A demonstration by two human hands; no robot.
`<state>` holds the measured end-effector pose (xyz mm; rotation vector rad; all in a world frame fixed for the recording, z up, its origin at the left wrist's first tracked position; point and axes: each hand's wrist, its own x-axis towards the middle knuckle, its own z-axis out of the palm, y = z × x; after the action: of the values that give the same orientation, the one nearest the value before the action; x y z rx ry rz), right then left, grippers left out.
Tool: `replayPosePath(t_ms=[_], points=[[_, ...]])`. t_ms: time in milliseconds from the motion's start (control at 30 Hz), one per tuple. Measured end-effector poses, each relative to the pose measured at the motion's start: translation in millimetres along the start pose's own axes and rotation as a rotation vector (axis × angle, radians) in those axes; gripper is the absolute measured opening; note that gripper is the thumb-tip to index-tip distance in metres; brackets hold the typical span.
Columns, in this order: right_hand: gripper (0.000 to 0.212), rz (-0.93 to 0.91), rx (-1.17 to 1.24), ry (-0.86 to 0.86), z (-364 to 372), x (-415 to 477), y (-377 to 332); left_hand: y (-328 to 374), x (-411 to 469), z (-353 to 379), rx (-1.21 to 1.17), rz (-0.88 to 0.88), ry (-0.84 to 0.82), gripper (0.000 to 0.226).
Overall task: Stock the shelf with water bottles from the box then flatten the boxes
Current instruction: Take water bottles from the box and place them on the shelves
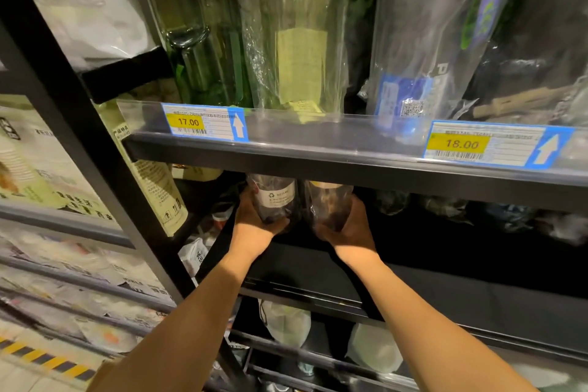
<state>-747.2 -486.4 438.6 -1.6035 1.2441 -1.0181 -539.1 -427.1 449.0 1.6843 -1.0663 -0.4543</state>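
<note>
Both my arms reach into the dark middle shelf [445, 267]. My left hand [254, 223] grips the base of a dark plastic-wrapped bottle with a white label [275, 197]. My right hand [350, 226] grips the base of a second wrapped bottle [329, 200] right beside it. The two bottles touch side by side under the upper shelf's edge, which hides their tops. No box is in view.
The upper shelf's rail [350, 149] carries price tags 17.00 [203, 122] and 18.00 [486, 145], with tall wrapped bottles [299, 41] above. More wrapped goods [477, 207] sit far right on the middle shelf. A black upright post [95, 153] stands left; bagged items [286, 321] lie below.
</note>
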Motion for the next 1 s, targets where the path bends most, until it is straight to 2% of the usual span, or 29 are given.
replayPosePath(t_ms=[167, 300, 367, 433, 467, 533, 600, 800, 1000], points=[[0.1, 0.019, -0.047, 0.012, 2.0, 1.0, -0.1, 5.1, 2.6, -1.5, 0.068, -0.013, -0.039, 0.103], [0.114, 0.037, -0.249, 0.029, -2.7, -11.4, -13.8, 11.0, -7.9, -16.0, 0.137, -0.038, -0.104, 0.107], [0.112, 0.055, -0.351, 0.044, -7.4, -26.0, -23.6, 15.1, -15.7, -27.8, 0.273, -0.097, -0.144, 0.093], [0.099, 0.042, -0.514, 0.047, -12.1, -45.6, -31.8, 21.7, -25.9, -40.9, 0.469, -0.126, -0.171, 0.068], [0.09, 0.034, -0.634, 0.046, -14.1, -57.1, -36.1, 24.1, -32.1, -47.5, 0.547, -0.121, -0.184, 0.063], [0.075, 0.018, -0.886, 0.061, -15.1, -82.6, -47.0, 28.8, -49.9, -62.6, 0.628, -0.074, -0.245, 0.067], [0.069, -0.04, -1.028, 0.087, -12.2, -111.1, -56.9, 32.3, -75.2, -81.0, 0.629, -0.002, -0.312, 0.071], [0.073, -0.078, -1.236, 0.019, 17.0, -212.2, -75.3, 21.4, -158.3, -135.7, 0.808, 0.237, -0.362, 0.062], [0.068, -0.026, -1.317, -0.14, 64.1, -304.0, -65.7, -35.3, -215.9, -180.3, 0.939, 0.287, -0.471, 0.05]])
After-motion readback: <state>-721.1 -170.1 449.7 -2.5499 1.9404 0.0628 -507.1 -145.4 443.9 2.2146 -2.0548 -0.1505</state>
